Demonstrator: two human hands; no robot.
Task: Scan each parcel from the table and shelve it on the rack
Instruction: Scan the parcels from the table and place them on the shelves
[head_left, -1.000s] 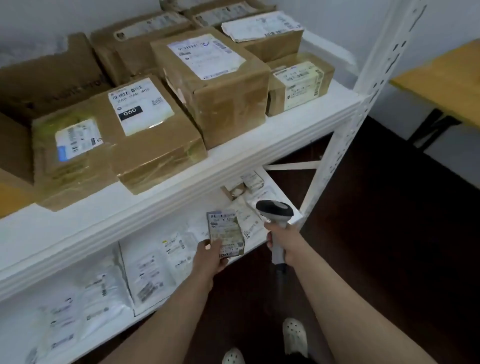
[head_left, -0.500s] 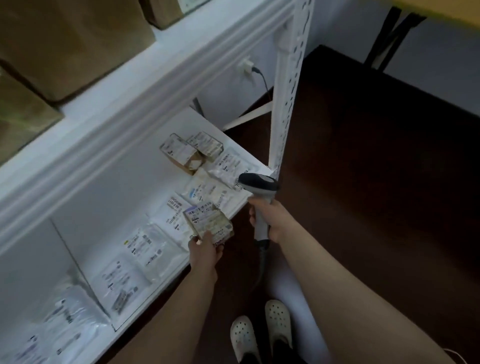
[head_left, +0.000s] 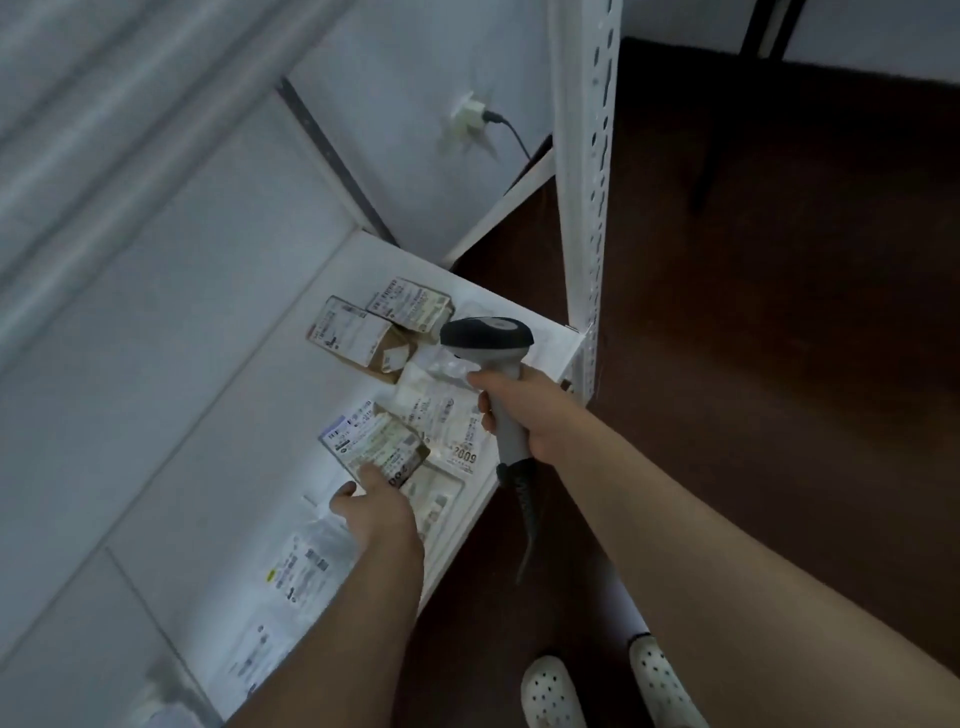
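The left hand pinches the near edge of a small parcel, thumb on top, fingers under it. The right hand is wrapped round the grip of the scanner, whose head points to 11 o'clock, over the shelf and not at the parcel.

What has changed: 1 second ago the parcel was held up in the air beside the scanner, in front of the rack's edge. Now it is down over the lower shelf, lying on or just above the flat mailers — I cannot tell whether it touches. So the scan looks finished, and shelving of this parcel is nearly done; only the letting go seems left.

At 12 o'clock from the parcel sit 2 small boxes, touching each other. More mailers run toward 7 o'clock under the left forearm. The rack post rises at 1 o'clock from the right hand, with a wall socket behind it — well apart from both hands.
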